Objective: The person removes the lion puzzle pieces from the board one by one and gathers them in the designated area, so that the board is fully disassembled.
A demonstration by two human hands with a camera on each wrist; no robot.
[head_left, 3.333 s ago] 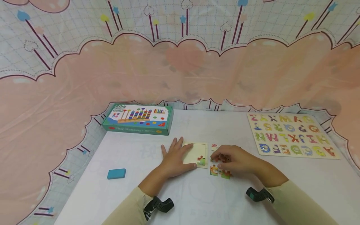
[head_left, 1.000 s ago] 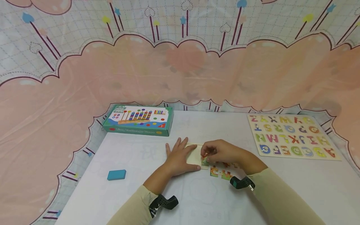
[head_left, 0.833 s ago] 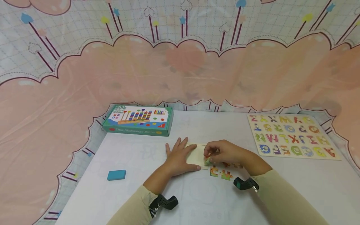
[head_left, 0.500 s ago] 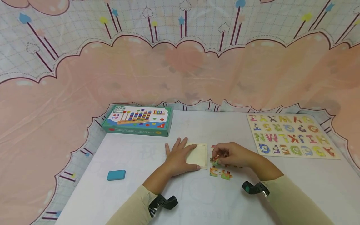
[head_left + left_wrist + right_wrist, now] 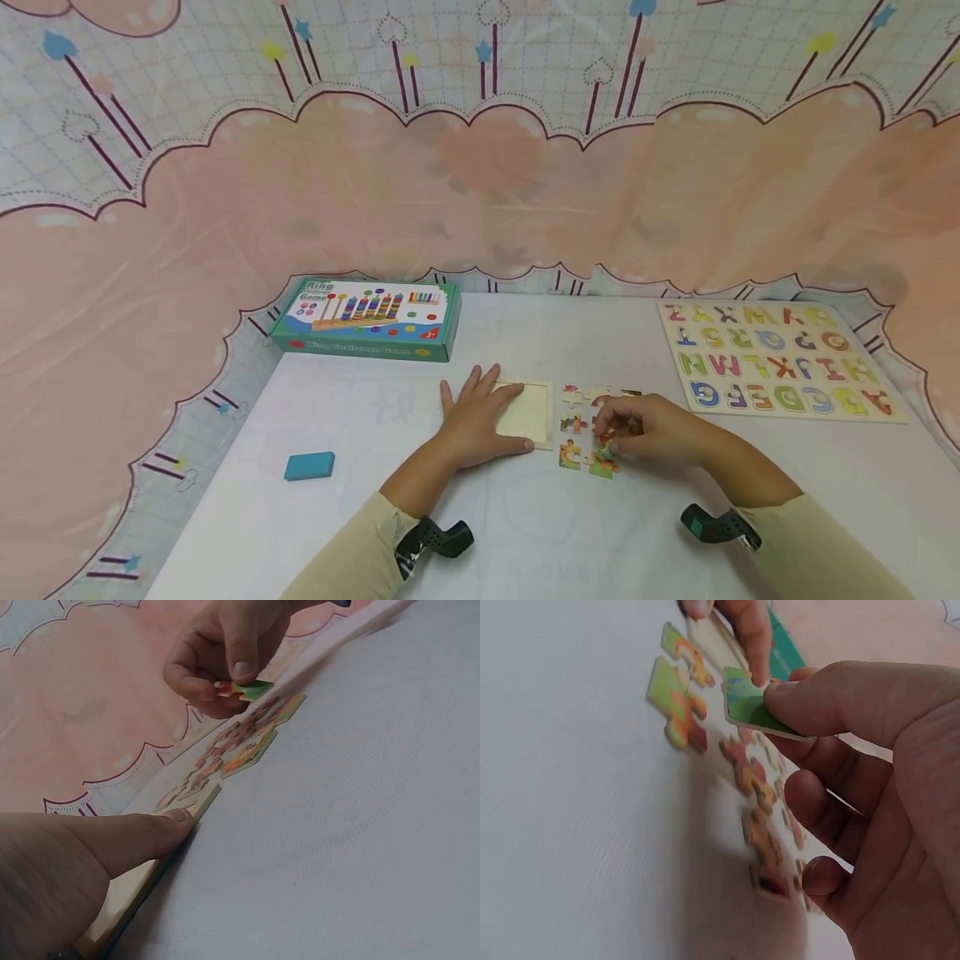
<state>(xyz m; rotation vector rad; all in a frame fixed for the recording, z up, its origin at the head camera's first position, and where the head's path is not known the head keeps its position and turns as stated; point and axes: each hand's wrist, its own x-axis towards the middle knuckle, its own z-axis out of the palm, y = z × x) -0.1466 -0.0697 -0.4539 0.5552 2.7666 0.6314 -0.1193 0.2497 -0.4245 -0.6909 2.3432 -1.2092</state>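
Observation:
My left hand [image 5: 474, 425] lies spread on the pale wooden puzzle tray [image 5: 531, 417]; in the left wrist view its thumb presses the tray's rim. No piece shows in the visible part of the tray. My right hand [image 5: 648, 429] pinches a green puzzle piece [image 5: 746, 701] between thumb and fingers, held above the table in the right wrist view. Under and beside that hand lie several loose puzzle pieces [image 5: 570, 454], set out in rough rows right of the tray. Some of them are hidden by the right hand in the head view.
A green Ring Challenge Game box [image 5: 367, 321] lies at the back left. Near the left edge of the table sits a blue block [image 5: 309, 466]. An alphabet board [image 5: 780, 360] with coloured letters lies at the back right. A patterned curtain [image 5: 480, 192] hangs behind the white table.
My right hand has carried the green puzzle piece rightward from the tray to above the loose pieces. The piece seen in the tray earliest is out of it. The left hand stays on the tray.

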